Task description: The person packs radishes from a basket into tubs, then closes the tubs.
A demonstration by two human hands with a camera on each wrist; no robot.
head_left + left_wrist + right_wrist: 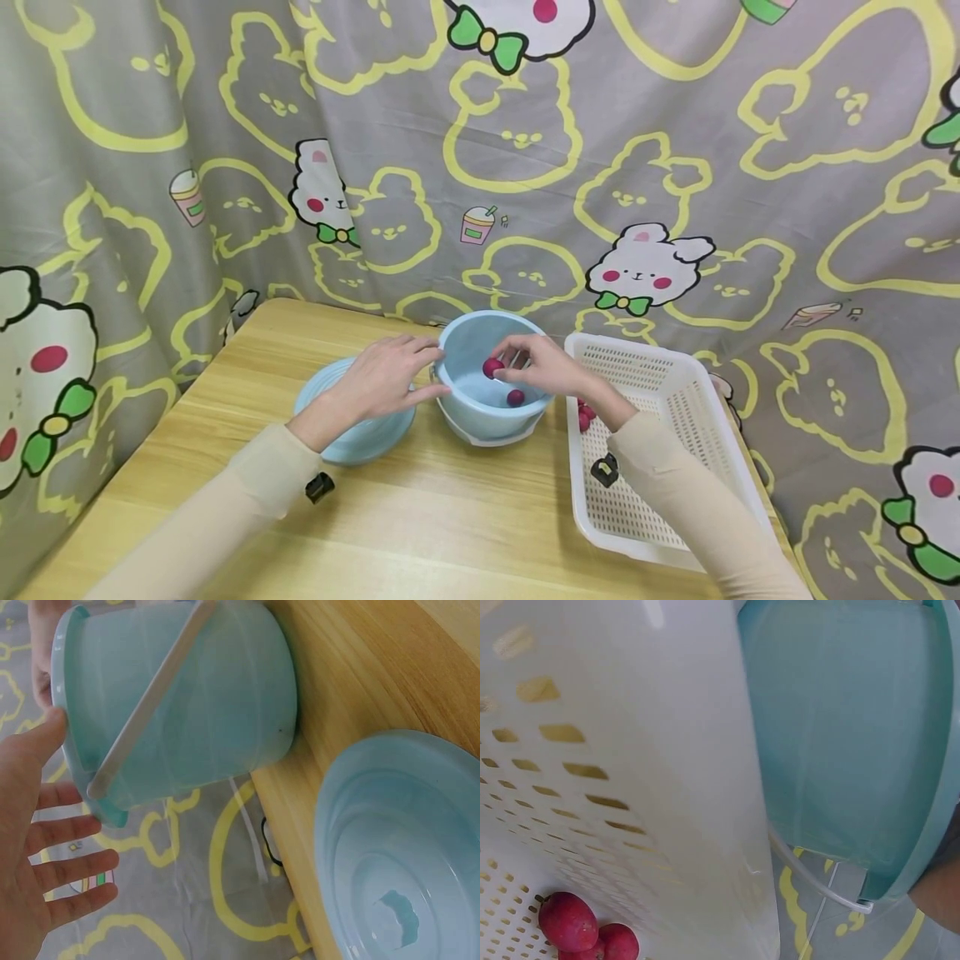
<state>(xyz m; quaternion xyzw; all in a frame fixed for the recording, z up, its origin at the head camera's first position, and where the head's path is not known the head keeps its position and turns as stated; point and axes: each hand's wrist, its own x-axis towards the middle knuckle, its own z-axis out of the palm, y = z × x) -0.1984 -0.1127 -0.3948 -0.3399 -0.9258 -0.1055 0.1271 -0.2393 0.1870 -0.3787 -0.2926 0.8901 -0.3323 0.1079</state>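
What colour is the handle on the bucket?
Pale, whitish. The left wrist view shows the handle best, against the light blue bucket.

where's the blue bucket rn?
In the head view, the blue bucket stands near the picture's middle on the table, between the left hand and the white basket on the right.
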